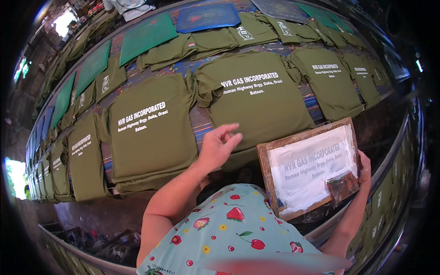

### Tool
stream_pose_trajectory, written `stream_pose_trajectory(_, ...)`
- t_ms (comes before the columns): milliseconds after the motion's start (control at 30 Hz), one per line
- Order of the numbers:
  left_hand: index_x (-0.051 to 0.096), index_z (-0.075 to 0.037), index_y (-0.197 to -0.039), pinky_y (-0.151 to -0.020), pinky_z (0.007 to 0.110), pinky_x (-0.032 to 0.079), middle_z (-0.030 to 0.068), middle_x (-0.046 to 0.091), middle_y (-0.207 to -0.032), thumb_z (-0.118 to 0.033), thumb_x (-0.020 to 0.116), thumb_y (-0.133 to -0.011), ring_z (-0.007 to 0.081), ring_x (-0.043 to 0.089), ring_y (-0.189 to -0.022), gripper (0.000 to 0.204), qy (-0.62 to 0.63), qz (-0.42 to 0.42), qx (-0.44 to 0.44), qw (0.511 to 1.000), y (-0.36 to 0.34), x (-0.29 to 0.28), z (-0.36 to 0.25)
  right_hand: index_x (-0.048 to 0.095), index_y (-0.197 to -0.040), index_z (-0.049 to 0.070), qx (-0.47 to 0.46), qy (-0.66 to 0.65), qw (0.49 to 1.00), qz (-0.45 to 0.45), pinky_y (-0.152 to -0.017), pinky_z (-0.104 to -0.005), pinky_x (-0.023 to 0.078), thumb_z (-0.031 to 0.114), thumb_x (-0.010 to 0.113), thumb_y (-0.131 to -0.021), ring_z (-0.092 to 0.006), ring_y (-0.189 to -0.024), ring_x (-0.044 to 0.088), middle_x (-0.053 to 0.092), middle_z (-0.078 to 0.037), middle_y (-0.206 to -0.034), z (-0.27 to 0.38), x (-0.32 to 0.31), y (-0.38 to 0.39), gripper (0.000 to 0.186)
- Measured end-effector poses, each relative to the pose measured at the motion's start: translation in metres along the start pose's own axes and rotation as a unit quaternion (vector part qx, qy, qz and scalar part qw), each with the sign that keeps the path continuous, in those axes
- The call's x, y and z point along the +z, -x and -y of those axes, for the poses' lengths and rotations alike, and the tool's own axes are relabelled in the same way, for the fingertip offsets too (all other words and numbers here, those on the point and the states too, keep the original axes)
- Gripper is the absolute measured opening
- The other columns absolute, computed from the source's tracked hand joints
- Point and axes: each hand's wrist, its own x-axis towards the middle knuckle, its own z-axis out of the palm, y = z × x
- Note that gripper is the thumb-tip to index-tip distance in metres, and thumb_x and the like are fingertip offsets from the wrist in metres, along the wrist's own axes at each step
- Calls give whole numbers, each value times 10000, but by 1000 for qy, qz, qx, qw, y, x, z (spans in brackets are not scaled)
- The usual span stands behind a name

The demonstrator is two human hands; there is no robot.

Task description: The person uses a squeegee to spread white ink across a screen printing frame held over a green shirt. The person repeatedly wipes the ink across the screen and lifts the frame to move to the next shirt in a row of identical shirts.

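My right hand grips the right edge of a wooden-framed printing screen, tilted at my right side. White ink is smeared over the mesh, and dark lettering shows through it. A small ink-stained squeegee rests in the screen's lower right corner, close to my right fingers. My left hand is raised over the lower edge of an olive green T-shirt. Its index finger and thumb stand apart with nothing between them. That shirt carries white printed lettering, as does the T-shirt to its left.
More printed olive T-shirts lie in a row along the long, paint-spotted table. Beyond them stand a green board and a blue board. A rail with shirts behind it runs along the right. Dark clutter fills a low space at lower left.
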Motion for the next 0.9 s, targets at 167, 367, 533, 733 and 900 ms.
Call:
stream_pose_trajectory(167,478,53,-1607,-1232,552,407,318,542,-1576,-483,652,-1083,475,514,-1470,769,-260,-33,320,910,-97,40,1,667,-1446,-75,-4,-26,1000,4,-1106,-361,489,514,715,-1023,-198,-1206,662,728,-87,-1342,-16,-9,-4,726)
stream_pose_trajectory(367,304,91,-1682,-1320,564,295,333,362,-1724,-614,548,-1102,543,356,-1583,945,-447,-87,190,870,-150,21,43,673,-1445,-54,-26,47,998,-10,-1095,-360,496,554,694,-1042,-180,-1189,665,727,-68,-1318,-26,-26,-2,730)
stream_pose_trajectory(533,254,114,-1688,-1290,573,340,344,297,-1750,-660,540,-1085,540,355,-1576,1023,-405,-176,41,896,-151,-41,64,636,-1492,-52,-16,16,999,-39,-1154,-376,470,590,701,-1029,-211,-1276,651,707,-89,-1399,-17,-37,8,794)
stream_pose_trajectory(733,275,112,-1682,-1253,551,394,337,285,-1761,-634,579,-1075,497,387,-1584,1009,-380,-215,73,897,-148,-42,78,632,-1488,-69,-3,36,999,-33,-1154,-374,455,555,655,-1061,-229,-1288,631,678,-99,-1426,-4,-33,-1,756)
stream_pose_trajectory(900,306,100,-1677,-1230,548,416,308,284,-1773,-652,584,-1060,488,401,-1575,1011,-420,-181,79,886,-140,-33,68,629,-1491,-69,-30,49,998,-27,-1160,-375,451,565,644,-1066,-226,-1293,627,678,-99,-1426,-1,-42,-14,763)
